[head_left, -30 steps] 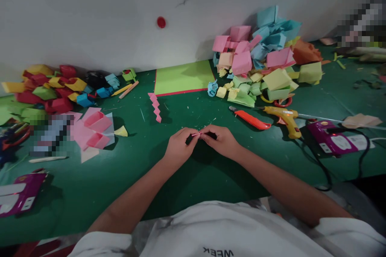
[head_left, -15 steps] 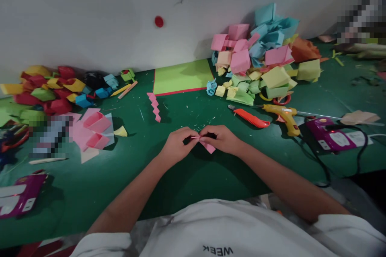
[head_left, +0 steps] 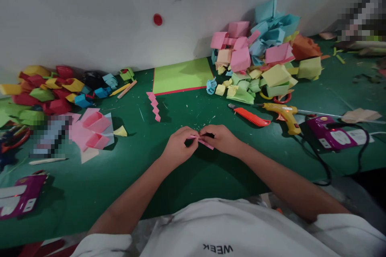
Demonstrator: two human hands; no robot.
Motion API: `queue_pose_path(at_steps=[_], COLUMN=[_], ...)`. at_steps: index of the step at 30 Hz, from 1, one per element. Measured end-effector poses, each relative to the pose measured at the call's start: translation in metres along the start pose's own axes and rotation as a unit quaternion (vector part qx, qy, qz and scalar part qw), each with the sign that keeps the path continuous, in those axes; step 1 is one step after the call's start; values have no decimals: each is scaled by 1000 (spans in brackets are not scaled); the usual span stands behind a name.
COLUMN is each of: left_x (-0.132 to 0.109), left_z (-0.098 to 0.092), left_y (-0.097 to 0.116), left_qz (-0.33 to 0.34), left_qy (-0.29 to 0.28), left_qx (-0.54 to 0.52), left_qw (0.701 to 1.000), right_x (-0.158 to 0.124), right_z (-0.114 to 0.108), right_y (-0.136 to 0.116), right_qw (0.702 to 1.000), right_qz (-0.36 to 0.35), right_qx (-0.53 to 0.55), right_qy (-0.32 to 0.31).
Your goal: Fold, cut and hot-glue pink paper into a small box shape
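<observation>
Between my two hands is a narrow pink paper strip (head_left: 207,145), pinched near its middle just above the green table. My left hand (head_left: 181,143) is closed, thumb and forefinger gripping the strip from the left. From the other side my right hand (head_left: 219,139) pinches it too, with the fingertips of both hands nearly touching. Part of the strip hangs out below my right fingers; the rest is largely hidden by them. A zigzag-folded pink paper strip (head_left: 153,107) lies farther off on the table, up and to the left of my hands.
Right of my hands lie an orange utility knife (head_left: 251,116), a yellow glue gun (head_left: 283,115) and a purple power box (head_left: 327,132) with a cable. Folded papers are heaped at the back right (head_left: 241,60) and left (head_left: 54,88). A green sheet (head_left: 182,76) rests by the wall.
The pink strip has turned between my fingers: its right end now shows narrower and lies flatter, and more shows at the left fingertips. Both hands stay in nearly the same place.
</observation>
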State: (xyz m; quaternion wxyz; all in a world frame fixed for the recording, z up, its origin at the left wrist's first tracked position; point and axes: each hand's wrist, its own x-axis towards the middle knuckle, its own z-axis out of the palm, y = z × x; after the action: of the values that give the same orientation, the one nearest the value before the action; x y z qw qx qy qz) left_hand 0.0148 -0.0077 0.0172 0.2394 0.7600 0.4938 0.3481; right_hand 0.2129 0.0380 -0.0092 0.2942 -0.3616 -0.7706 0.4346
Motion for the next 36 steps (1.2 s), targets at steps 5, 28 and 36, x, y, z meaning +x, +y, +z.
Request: queue_pose_path(at_steps=[5,28,36], left_x=[0,2,5], left_z=[1,4,1], left_y=[-3,-6,-15], left_qz=[-29,-120,-105], left_qy=[4,78,34], left_qx=[-3,-96,-165], left_qw=[1000,985,980], right_x=[0,-3,-3], right_z=[4,6,11], right_y=[-1,-7,-3], right_qw=[999,998,996], right_qz=[11,-19,5], right_qx=[-15,-39,-35], right_qy=[34,46,77])
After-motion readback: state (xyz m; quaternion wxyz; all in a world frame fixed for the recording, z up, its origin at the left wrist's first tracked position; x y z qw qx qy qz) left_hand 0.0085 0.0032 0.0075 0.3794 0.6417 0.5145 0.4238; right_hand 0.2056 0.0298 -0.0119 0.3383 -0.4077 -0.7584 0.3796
